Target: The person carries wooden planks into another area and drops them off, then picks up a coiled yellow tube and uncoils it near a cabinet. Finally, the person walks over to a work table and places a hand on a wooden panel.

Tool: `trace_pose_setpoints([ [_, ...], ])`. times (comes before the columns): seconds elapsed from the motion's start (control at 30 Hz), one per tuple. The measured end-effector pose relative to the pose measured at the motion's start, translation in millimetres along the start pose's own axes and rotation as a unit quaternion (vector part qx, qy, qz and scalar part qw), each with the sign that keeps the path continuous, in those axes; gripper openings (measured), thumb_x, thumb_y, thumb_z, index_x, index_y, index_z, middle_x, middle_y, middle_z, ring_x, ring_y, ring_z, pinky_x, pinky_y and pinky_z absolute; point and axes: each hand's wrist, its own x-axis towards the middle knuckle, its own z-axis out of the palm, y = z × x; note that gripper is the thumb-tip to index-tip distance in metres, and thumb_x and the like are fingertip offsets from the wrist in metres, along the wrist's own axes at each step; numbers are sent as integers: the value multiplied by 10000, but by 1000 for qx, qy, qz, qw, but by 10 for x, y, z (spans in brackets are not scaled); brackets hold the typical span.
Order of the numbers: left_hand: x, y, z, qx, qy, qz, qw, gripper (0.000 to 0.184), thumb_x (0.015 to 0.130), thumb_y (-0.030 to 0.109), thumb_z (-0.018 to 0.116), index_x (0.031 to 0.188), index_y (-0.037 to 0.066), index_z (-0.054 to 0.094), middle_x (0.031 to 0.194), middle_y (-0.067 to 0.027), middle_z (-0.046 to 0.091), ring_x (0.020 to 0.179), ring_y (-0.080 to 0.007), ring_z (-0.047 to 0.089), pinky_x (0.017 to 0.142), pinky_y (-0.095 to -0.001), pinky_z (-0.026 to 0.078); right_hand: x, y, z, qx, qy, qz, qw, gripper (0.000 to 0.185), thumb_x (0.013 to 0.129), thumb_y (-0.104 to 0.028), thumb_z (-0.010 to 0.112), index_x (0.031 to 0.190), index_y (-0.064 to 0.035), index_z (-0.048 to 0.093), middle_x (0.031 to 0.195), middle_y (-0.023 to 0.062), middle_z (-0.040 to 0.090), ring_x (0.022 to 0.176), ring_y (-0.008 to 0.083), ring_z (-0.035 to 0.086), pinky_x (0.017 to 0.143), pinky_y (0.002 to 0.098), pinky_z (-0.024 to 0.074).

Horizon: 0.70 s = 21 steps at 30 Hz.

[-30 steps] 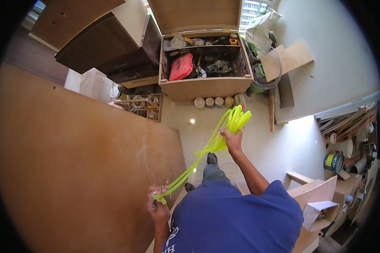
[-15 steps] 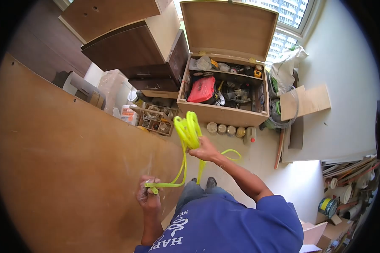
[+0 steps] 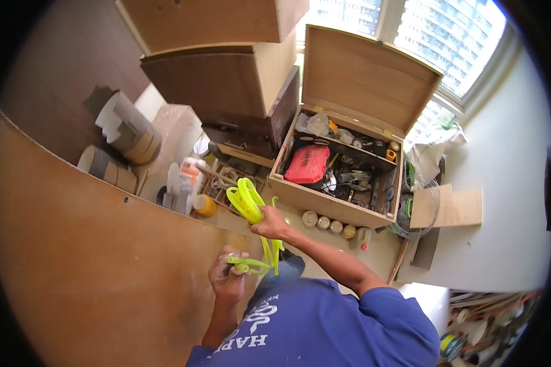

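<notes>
A coil of neon yellow-green hose [image 3: 245,199] hangs in front of me, its loops gathered at the top. My right hand [image 3: 272,222] is closed around the lower side of the loops. Lower and to the left, my left hand [image 3: 228,273] grips the hose near its ends, and the cut ends poke out to the right past the fingers. Slack lengths of hose run between the two hands and dangle beside my leg. Both hands are above the edge of a large brown wooden panel [image 3: 116,257].
Ahead stands an open wooden tool chest [image 3: 330,202] holding a red case [image 3: 307,164] and tools. Several jars [image 3: 323,222] line its front. A divided wooden box [image 3: 226,205] and bottles [image 3: 190,177] sit left. Plywood pieces [image 3: 456,208] lean right; scrap [image 3: 490,318] lies lower right.
My view has turned and shifted left. The coil and my right hand have come lower and nearer my left hand. Both hands keep their hold on the hose.
</notes>
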Motion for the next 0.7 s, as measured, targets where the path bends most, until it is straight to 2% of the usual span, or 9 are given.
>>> trace_pose_setpoints([
  [0.07,210,-148,-47,17,1,4,1000,307,927,245,713,1091,13,598,1035,-76,529,769,-139,555,607,-279,490,104,207,-3,-38,-11,13,999,415,648,-207,715,1004,0,662,831,260,675,784,425,662,726,491,518],
  [0.23,564,-221,8,-49,25,-30,998,244,944,118,661,1136,-13,586,998,-95,564,759,-137,594,661,-262,519,341,811,34,-71,-37,23,997,426,648,-174,694,1036,-5,653,884,289,664,839,462,645,755,518,510],
  [0.3,640,-233,-1,-33,43,-45,998,235,945,114,657,1129,-12,585,991,-105,563,756,-141,595,660,-264,519,493,1011,123,-78,-58,-21,995,543,618,-183,694,1125,8,661,867,293,661,810,461,645,746,509,514],
  [0.4,692,-317,-78,-2,66,-61,996,219,936,113,661,1094,-18,584,971,-122,562,743,-152,595,660,-274,522,753,1028,230,-72,-124,-25,989,655,621,-187,690,1237,23,614,893,300,658,845,471,635,777,499,520],
  [0.53,874,-332,-6,24,142,-48,988,214,921,125,673,1056,-9,574,962,-135,567,738,-183,603,651,-305,532,1177,828,317,-39,-160,-84,983,585,635,-176,679,1178,34,624,876,305,648,836,473,628,764,506,510],
  [0.7,1343,-301,114,80,177,6,981,210,939,154,660,1052,5,564,951,-143,566,723,-191,601,630,-310,533,1746,582,444,45,-213,-142,966,504,653,-146,663,1124,30,626,865,296,640,829,466,623,750,497,506],
])
